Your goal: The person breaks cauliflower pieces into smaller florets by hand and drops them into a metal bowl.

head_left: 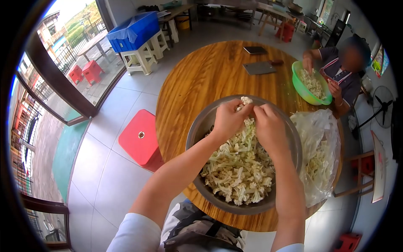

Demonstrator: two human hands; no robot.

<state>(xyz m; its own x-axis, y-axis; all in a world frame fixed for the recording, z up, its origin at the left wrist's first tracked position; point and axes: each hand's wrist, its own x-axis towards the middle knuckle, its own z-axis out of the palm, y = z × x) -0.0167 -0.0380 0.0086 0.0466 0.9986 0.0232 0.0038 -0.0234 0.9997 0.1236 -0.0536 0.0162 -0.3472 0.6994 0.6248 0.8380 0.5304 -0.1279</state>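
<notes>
A wide metal bowl (193, 140) on the round wooden table holds a heap of cauliflower pieces (239, 172). Above its far half, my left hand (230, 119) and my right hand (268, 126) meet at the fingertips. Both are closed around a cauliflower floret (245, 101), whose white head shows between them. To the right of the bowl lies a clear plastic bag (321, 168) with more pale cauliflower inside.
Across the round table (180, 84), a person (350, 67) has both hands at a green basin (300, 86) of cauliflower. A cleaver (260, 68) and a dark flat object (255, 50) lie farther back. A red stool (140, 136) stands left of the table.
</notes>
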